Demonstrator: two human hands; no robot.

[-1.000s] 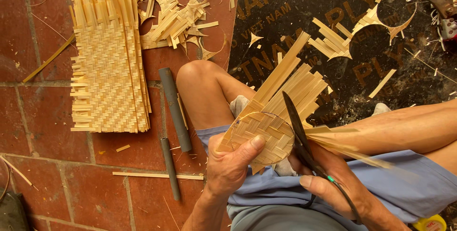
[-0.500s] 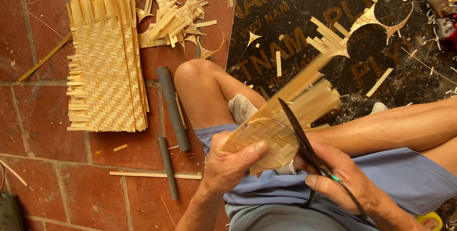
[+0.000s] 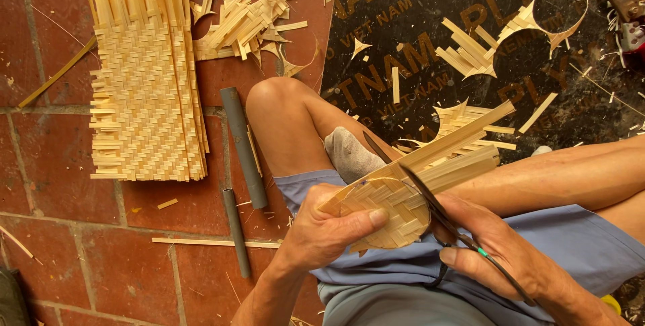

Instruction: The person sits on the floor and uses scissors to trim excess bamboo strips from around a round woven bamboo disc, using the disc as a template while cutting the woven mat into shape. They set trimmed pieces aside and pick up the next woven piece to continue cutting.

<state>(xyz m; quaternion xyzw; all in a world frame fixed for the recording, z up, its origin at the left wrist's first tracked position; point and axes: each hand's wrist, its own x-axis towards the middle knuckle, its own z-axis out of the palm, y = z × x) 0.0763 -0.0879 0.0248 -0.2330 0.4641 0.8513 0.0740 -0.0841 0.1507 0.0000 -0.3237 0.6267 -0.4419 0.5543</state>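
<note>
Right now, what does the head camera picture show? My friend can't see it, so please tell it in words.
A seated person's left hand holds a small woven bamboo piece while the right hand cuts it with black scissors. A stack of woven mats, two grey tubes and bamboo scraps lie on the red brick floor.

The left hand (image 3: pixel 322 232) comes up from the bottom, at about 6 o'clock. Its fingers are curled and its thumb (image 3: pixel 356 222) lies flat, pointing to 3 o'clock, pinching tight. The right hand (image 3: pixel 497 249) comes in from 4 o'clock. Its fingers are bent in a grip. Both wrists sit low over the lap, hands close together.
</note>
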